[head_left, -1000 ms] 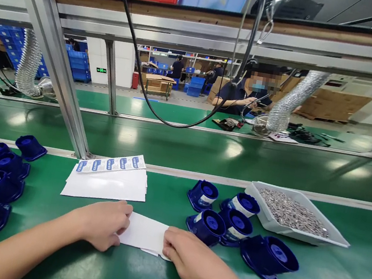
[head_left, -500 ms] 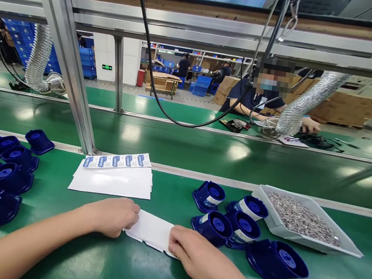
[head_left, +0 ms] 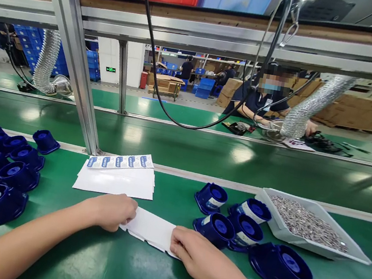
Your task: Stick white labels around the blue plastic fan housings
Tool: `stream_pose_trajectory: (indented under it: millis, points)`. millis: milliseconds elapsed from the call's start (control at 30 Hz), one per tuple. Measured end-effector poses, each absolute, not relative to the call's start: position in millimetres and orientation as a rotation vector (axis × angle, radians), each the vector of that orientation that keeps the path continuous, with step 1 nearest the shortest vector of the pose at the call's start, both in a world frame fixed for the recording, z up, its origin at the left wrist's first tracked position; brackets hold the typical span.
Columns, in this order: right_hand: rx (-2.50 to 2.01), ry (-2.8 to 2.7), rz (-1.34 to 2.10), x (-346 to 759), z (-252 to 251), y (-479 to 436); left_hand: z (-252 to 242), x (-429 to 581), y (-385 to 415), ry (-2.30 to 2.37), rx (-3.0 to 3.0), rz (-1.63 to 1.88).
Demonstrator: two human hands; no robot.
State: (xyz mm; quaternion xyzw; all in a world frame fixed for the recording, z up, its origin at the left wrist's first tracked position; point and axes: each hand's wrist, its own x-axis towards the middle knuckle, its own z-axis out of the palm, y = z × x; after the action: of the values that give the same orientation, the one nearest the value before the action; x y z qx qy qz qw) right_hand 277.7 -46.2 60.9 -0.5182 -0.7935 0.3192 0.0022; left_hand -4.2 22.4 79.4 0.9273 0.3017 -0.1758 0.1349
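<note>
Slightly, over the last second, your left hand point(head_left: 113, 211) has drawn the white sheet's point(head_left: 152, 230) left end up and back, so its layered edge now shows. That hand is curled closed, pinching that end. Your right hand point(head_left: 200, 258) lies over the right end; whether its thumb grips underneath is hidden. The sheet sits on the green bench point(head_left: 135, 274) between your hands. A stack of white sheets point(head_left: 114, 183) lies at eleven o'clock, blue housings point(head_left: 216, 225) at three, a tray of small metal parts point(head_left: 304, 219) at two.
</note>
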Motion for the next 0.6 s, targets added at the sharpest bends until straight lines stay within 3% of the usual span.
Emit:
stream_pose_trajectory:
  millis: [300, 600]
  points:
    - [-1.611, -2.496, 0.916, 274, 58, -51, 76, -17, 23, 1.065, 2.554, -0.436]
    - [-1.695, -2.583, 0.673, 269, 63, -55, 63, 15, 5, 0.913, 2.663, -0.233]
